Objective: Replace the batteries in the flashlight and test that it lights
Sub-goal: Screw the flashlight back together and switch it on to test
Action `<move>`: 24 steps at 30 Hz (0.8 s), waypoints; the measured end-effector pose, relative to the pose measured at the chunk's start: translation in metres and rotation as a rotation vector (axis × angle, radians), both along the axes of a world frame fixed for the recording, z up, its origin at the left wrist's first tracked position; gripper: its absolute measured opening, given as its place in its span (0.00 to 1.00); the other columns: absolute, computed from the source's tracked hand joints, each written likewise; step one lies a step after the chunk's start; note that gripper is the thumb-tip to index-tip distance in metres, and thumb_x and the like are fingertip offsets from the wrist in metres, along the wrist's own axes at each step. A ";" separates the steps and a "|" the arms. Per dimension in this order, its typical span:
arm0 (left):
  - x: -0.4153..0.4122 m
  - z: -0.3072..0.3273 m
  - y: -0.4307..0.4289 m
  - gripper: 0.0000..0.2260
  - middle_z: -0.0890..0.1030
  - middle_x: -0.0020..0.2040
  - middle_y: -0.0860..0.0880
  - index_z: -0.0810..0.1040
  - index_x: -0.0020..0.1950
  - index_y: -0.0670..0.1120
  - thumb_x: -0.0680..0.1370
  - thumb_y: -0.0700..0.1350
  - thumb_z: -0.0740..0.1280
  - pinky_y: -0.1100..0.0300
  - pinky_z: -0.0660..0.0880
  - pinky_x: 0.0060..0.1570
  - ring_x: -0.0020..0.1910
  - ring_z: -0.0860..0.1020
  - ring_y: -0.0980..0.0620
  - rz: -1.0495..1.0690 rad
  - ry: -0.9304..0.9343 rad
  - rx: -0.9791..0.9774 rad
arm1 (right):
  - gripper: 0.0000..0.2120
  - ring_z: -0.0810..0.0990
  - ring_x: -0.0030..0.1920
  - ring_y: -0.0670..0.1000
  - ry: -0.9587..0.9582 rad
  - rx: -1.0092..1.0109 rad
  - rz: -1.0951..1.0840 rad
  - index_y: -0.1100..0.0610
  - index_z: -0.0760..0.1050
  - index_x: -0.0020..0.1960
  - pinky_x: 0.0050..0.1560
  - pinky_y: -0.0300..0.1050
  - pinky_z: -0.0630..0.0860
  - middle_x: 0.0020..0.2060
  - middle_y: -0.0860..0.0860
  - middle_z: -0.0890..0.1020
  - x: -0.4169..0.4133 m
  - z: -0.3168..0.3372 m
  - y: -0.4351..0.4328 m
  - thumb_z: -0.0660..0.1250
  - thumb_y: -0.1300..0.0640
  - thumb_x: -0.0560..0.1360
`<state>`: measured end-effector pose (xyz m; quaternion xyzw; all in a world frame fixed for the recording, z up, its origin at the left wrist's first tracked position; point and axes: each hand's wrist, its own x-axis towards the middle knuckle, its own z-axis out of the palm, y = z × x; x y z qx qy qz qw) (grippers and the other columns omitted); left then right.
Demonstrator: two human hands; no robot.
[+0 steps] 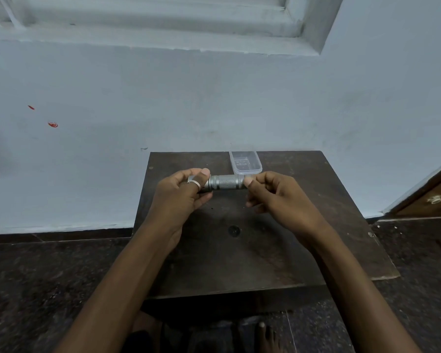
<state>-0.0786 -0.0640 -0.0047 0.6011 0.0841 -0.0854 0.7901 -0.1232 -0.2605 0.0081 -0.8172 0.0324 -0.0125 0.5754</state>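
**Both hands on the flashlight, held level over the table**

The metal flashlight [224,182] lay crosswise in the air above the dark wooden table [239,263], its ends pointing to 9 and 3 o'clock, and both hands were on it. The left hand [183,200] was wrapped round the 9 o'clock end, fingers curled under and thumb laid on top, so that end was hidden. The right hand [278,200] pinched the 3 o'clock end between thumb and fingertips, wrist cocked slightly upward. Both forearms reached in from 6 o'clock, with neither hand touching the table.

It looked to be a stiff, solid little thing with some weight for its size. Only the knurled middle of the barrel showed, and that rough band should give a good bite. The smoother ends seemed likelier to slip, so a firm wrap on one end and a tight pinch on the other suited a twist. Whether a cap was loose, I could not tell.

A clear plastic container [246,162] sat just beyond the flashlight at 12 o'clock, near the table's far edge. Its contents were too blurred to name.
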 end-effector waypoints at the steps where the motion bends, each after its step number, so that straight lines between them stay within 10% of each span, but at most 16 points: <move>1: 0.000 0.000 -0.001 0.08 0.84 0.49 0.44 0.82 0.54 0.43 0.77 0.45 0.72 0.62 0.81 0.45 0.47 0.85 0.53 -0.003 -0.005 -0.006 | 0.18 0.86 0.40 0.50 0.021 -0.007 -0.012 0.59 0.79 0.46 0.44 0.47 0.82 0.36 0.53 0.84 0.000 -0.001 0.000 0.66 0.43 0.79; 6: -0.001 0.001 -0.003 0.08 0.85 0.49 0.44 0.83 0.53 0.43 0.77 0.45 0.72 0.62 0.81 0.45 0.47 0.85 0.52 -0.024 -0.013 -0.009 | 0.33 0.87 0.40 0.54 0.087 -0.039 -0.062 0.63 0.78 0.43 0.55 0.63 0.81 0.33 0.53 0.84 0.000 -0.001 0.003 0.61 0.30 0.76; 12: -0.002 0.001 -0.002 0.07 0.84 0.51 0.44 0.83 0.54 0.44 0.78 0.45 0.71 0.62 0.81 0.45 0.51 0.84 0.50 -0.005 -0.019 0.035 | 0.07 0.86 0.45 0.48 0.023 0.032 -0.011 0.51 0.80 0.53 0.48 0.45 0.83 0.43 0.51 0.87 0.000 0.005 0.002 0.71 0.50 0.78; 17: -0.002 0.003 -0.001 0.07 0.84 0.52 0.44 0.83 0.54 0.44 0.78 0.45 0.71 0.62 0.81 0.45 0.52 0.84 0.50 0.002 -0.021 0.046 | 0.03 0.83 0.42 0.47 0.038 0.056 0.016 0.54 0.81 0.52 0.45 0.41 0.79 0.39 0.55 0.85 0.002 0.002 0.000 0.71 0.57 0.78; 24: -0.004 0.003 -0.004 0.04 0.85 0.50 0.44 0.84 0.50 0.46 0.78 0.44 0.71 0.61 0.81 0.45 0.50 0.84 0.50 -0.018 -0.023 0.033 | 0.28 0.87 0.41 0.54 0.083 -0.022 -0.029 0.62 0.77 0.39 0.58 0.60 0.80 0.31 0.52 0.83 0.001 0.000 0.003 0.62 0.37 0.79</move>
